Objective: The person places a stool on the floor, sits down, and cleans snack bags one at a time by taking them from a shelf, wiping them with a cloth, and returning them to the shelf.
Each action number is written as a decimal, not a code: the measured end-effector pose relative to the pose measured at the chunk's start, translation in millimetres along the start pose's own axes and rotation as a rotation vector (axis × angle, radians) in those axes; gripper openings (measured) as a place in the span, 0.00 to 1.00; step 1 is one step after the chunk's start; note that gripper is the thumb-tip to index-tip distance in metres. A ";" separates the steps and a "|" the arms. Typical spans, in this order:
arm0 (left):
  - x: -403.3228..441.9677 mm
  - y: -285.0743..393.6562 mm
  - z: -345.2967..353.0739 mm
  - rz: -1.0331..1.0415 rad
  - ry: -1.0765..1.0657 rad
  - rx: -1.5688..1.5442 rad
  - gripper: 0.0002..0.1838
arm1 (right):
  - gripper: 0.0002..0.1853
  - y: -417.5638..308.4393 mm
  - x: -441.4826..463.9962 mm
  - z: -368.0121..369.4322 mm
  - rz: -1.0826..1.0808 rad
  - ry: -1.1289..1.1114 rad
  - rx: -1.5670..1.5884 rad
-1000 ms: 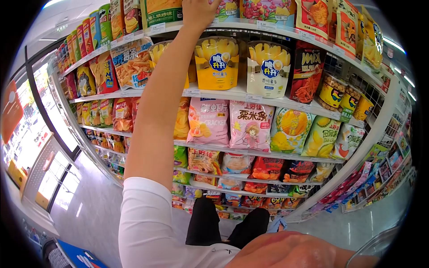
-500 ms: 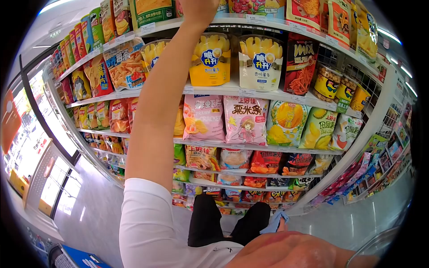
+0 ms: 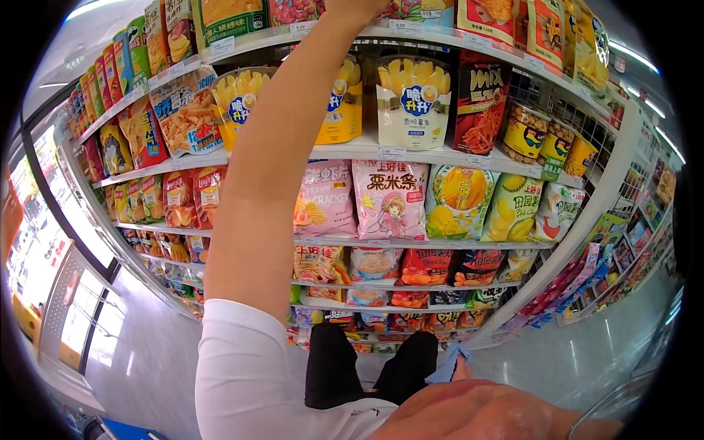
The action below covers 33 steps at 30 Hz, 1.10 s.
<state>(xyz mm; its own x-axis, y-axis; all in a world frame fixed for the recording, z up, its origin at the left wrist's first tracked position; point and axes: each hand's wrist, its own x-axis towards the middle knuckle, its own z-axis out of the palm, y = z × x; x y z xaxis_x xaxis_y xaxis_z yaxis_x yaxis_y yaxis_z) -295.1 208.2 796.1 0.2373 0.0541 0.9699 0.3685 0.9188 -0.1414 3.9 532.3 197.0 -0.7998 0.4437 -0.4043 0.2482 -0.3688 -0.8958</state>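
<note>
My left arm reaches up across the shelves, and my left hand is at the top edge of the view by the upper shelf. Its fingers are cut off by the frame, so what it touches is hidden. Close beside it stands a colourful snack bag above a price tag. Low down by my right leg, my right hand holds a light blue cloth; only part of that hand shows.
Yellow fries pouches, a white fries pouch and a dark red MIX pouch fill the shelf below. Pink snack bags and more chips line the lower shelves. Nut cans stand right. Glass doors are left.
My left hand has shifted right along the upper shelf. The shelves sit slightly further left in the view. The blue cloth stays in my right hand.
</note>
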 end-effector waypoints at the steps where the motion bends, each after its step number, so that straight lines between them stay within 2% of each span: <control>1: -0.3 0.7 4.5 0.013 0.007 -0.007 0.21 | 0.17 -11.0 -8.1 6.5 0.011 0.011 -0.064; 3: -4.4 -2.6 9.2 0.060 0.020 -0.033 0.22 | 0.17 -4.5 -2.6 5.9 0.007 -0.026 -0.033; 5: -11.5 -2.5 9.5 0.126 0.031 -0.075 0.22 | 0.16 30.3 20.9 -5.6 -0.023 -0.117 0.154; 11: -17.3 -0.9 11.0 0.176 0.067 -0.046 0.23 | 0.14 20.5 5.9 4.8 -0.007 -0.067 0.046; 14: -16.8 -2.8 11.7 0.159 0.012 -0.104 0.22 | 0.14 21.8 7.1 7.0 0.022 -0.050 0.031; 20: -18.9 0.6 8.4 0.099 -0.018 -0.172 0.22 | 0.15 7.9 -0.1 18.1 -0.047 -0.118 -0.037; 23: -19.3 -0.7 12.9 0.089 -0.007 -0.134 0.25 | 0.16 18.2 12.5 12.8 0.002 -0.155 -0.025; 26: -18.0 -18.8 34.8 0.325 0.088 0.118 0.30 | 0.16 12.3 6.6 19.2 0.041 -0.162 0.021; 29: -17.0 -19.4 33.8 0.344 0.023 0.201 0.35 | 0.16 15.7 7.5 19.7 0.071 -0.164 0.057; 32: -16.8 -7.8 24.6 0.099 0.047 -0.134 0.39 | 0.16 23.0 13.0 16.1 0.077 -0.188 0.076; 33: -17.2 -5.7 22.1 0.089 0.051 -0.143 0.40 | 0.16 25.0 14.4 15.5 0.076 -0.194 0.080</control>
<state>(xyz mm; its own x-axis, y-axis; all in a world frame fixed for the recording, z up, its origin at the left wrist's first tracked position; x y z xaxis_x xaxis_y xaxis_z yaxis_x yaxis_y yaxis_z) -321.1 210.6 784.6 0.3187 0.1092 0.9415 0.4672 0.8462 -0.2563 -9.8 516.8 171.7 -0.8726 0.2497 -0.4197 0.2735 -0.4621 -0.8436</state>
